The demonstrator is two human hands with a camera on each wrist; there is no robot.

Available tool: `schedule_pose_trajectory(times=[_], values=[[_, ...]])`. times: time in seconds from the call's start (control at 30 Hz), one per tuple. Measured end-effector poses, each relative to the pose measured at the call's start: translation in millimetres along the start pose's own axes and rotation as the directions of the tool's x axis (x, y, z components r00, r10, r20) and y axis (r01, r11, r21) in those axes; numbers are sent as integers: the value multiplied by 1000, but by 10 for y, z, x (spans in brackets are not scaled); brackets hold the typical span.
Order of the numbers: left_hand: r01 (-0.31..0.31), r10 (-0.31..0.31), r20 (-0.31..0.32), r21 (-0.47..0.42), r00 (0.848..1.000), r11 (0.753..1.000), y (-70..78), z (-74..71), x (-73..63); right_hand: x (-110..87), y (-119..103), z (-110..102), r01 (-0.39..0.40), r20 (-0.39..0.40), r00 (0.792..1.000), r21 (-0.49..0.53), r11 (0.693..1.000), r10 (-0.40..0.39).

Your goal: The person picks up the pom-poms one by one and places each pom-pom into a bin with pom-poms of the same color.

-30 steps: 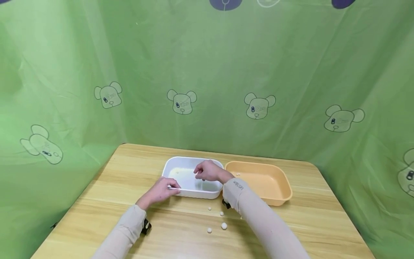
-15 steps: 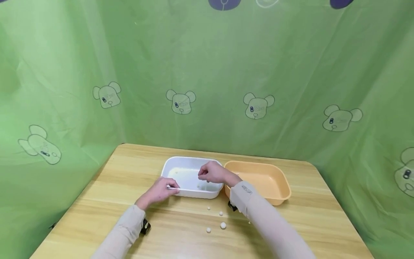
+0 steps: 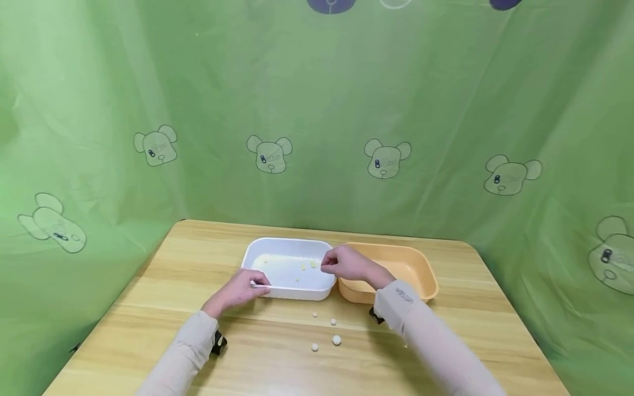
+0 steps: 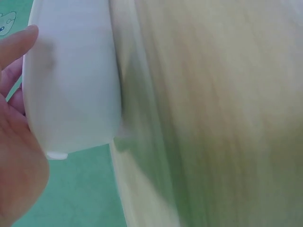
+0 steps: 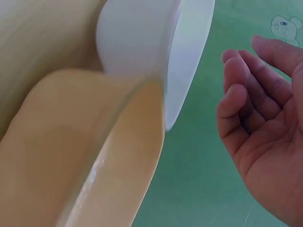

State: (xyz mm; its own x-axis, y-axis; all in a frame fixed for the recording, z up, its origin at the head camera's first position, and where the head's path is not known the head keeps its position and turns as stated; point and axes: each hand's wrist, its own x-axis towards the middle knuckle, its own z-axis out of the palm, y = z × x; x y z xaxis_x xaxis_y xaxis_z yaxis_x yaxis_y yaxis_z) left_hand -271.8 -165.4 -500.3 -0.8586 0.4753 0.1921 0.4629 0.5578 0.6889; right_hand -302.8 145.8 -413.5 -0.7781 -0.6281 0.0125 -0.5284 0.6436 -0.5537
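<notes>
My left hand (image 3: 241, 287) grips the near left rim of a white plastic basin (image 3: 297, 293). In the left wrist view the thumb (image 4: 21, 43) presses the basin's outer wall (image 4: 75, 71), with the other fingers behind the rim. Several small yellowish pieces (image 3: 303, 268) lie on the basin's floor. My right hand (image 3: 348, 262) hovers over the basin's right end, close to the orange basin (image 3: 421, 269). From the right wrist, that hand (image 5: 265, 104) shows loosely curled fingers, the thumb apart from them and nothing held.
The orange basin stands against the white one's right side, partly covered by my right forearm (image 3: 436, 341). Several small white balls (image 3: 337, 340) lie on the wooden table (image 3: 277, 363) in front of the basins. A green curtain (image 3: 317, 82) hangs behind and at both sides.
My right hand has moved right across the white basin, and its fingers have loosened. More small pieces now show on the basin's floor. The left hand keeps its grip on the rim.
</notes>
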Motion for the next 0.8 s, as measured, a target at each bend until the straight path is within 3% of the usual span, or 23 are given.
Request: schedule_pose_trajectory(times=[0.4,0.6,0.8], values=[[24,-25,14,23,1000,999,65,11,42,-414,350,-83,-67,-59,996,70,995,71],[34,-37,60,51,998,998,139,-15,60,-635,443,-128,-71,-95,993,62,996,76],[-30,24,94,68,995,997,312,-21,107,-862,525,-119,-73,-143,987,-24,997,68]])
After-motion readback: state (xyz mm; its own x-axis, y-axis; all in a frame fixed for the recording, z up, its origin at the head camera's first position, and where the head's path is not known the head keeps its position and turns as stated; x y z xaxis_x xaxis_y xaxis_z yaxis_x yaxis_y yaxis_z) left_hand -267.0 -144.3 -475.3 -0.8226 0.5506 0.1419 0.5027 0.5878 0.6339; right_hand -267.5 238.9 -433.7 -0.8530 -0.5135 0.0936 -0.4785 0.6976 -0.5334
